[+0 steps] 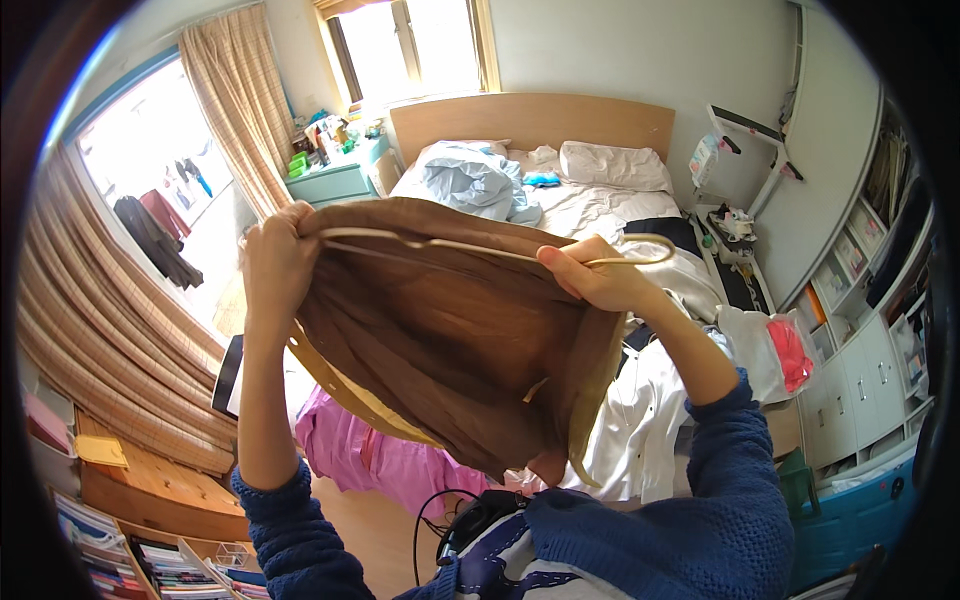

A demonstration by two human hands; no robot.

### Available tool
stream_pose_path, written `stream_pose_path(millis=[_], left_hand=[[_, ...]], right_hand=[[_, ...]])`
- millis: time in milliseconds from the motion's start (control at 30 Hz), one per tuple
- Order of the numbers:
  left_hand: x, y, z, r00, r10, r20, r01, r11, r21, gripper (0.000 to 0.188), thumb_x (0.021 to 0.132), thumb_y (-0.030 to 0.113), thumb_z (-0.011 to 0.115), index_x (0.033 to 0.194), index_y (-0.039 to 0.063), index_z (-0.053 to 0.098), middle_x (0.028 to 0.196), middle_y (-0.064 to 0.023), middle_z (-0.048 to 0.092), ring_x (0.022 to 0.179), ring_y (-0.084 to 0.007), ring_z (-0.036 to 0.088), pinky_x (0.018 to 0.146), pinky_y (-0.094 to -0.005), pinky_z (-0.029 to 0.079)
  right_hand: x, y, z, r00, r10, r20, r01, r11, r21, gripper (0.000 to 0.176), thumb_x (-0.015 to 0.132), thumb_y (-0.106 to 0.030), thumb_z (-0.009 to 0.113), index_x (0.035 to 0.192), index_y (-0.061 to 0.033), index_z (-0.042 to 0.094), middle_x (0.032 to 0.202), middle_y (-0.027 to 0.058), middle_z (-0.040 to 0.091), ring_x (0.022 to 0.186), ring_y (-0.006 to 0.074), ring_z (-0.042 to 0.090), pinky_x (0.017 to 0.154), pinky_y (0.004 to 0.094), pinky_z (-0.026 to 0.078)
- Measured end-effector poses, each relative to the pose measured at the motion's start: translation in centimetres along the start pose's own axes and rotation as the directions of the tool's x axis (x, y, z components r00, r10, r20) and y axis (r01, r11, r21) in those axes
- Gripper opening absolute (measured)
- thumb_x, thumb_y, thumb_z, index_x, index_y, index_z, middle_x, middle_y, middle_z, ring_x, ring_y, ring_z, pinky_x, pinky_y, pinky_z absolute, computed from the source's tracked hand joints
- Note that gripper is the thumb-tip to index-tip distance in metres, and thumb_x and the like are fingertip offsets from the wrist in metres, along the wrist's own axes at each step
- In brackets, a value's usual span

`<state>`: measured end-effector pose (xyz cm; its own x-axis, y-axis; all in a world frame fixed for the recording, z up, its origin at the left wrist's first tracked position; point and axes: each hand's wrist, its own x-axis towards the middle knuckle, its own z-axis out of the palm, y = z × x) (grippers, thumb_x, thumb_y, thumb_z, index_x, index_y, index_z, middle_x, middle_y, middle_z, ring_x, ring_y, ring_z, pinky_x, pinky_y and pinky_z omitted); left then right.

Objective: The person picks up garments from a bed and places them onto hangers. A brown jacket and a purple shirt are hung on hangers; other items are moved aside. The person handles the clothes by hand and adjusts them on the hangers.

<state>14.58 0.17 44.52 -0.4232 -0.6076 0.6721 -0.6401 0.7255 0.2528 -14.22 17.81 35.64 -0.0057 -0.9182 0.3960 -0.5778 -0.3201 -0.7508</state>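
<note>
A brown garment with a yellowish edge hangs spread between my two raised hands, its inside towards me. My left hand grips its upper left corner, at the left end of a light-coloured clothes hanger. The hanger lies along the garment's upper edge, and its hook sticks out to the right. My right hand is closed around the hanger near the hook, beside the garment's upper right part. The fingertips of my left hand are partly hidden by the cloth.
Beyond the garment stands a bed with a wooden headboard, pillows and a light blue quilt. A pink cloth and a white garment lie nearer. A plastic bag is at right, a green cabinet back left.
</note>
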Motion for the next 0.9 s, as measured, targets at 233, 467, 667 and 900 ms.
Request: stream_pose_path(millis=[233, 467, 667, 900], left_hand=[[-2.5, 0.1, 0.8, 0.981, -0.028, 0.194, 0.076, 0.966, -0.246, 0.014, 0.075, 0.011, 0.066, 0.079, -0.002, 0.068, 0.064, -0.0173, 0.063, 0.059, -0.0232, 0.063, 0.059, -0.0338, 0.048], [-6.7, 6.7, 3.7, 0.899, 0.178, 0.401, 0.014, 0.901, -0.433, 0.030, 0.087, 0.025, 0.063, 0.104, 0.000, 0.067, 0.083, -0.0206, 0.062, 0.079, -0.0344, 0.062, 0.073, -0.0391, 0.048], [-5.1, 6.4, 5.9, 0.780, 0.625, -0.001, -0.625, 0.779, -0.051, 0.025, 0.078, 0.014, 0.069, 0.102, 0.007, 0.065, 0.090, -0.0092, 0.056, 0.091, -0.0256, 0.057, 0.074, -0.0387, 0.048], [-3.2, 7.6, 6.8, 0.727, 0.684, 0.067, -0.686, 0.727, 0.022, 0.020, 0.076, 0.015, 0.070, 0.080, 0.008, 0.052, 0.073, -0.0065, 0.055, 0.070, -0.0252, 0.061, 0.063, -0.0377, 0.049]], right_hand=[[1.6, -1.3, 0.5, 0.973, 0.227, 0.047, -0.202, 0.930, -0.306, 0.055, 0.097, -0.042, 0.050, 0.062, 0.0002, 0.057, 0.050, 0.0071, 0.050, 0.051, 0.0176, 0.046, 0.054, 0.0345, 0.040], [2.8, -0.7, 1.8, 0.994, 0.098, 0.053, -0.088, 0.981, -0.171, 0.046, 0.096, -0.034, 0.053, 0.068, 0.0020, 0.062, 0.054, 0.0150, 0.054, 0.050, 0.0188, 0.050, 0.054, 0.0365, 0.041], [0.7, 0.0, 2.4, 0.975, 0.167, -0.147, -0.157, 0.984, 0.084, 0.042, 0.098, -0.026, 0.049, 0.068, 0.0009, 0.062, 0.055, 0.0007, 0.052, 0.053, 0.0076, 0.045, 0.050, 0.0276, 0.036], [-1.4, -0.7, 1.0, 0.989, -0.073, -0.125, 0.069, 0.997, -0.035, 0.037, 0.086, -0.036, 0.067, 0.083, 0.0016, 0.065, 0.076, 0.0107, 0.060, 0.071, 0.0173, 0.059, 0.066, 0.0294, 0.047]])
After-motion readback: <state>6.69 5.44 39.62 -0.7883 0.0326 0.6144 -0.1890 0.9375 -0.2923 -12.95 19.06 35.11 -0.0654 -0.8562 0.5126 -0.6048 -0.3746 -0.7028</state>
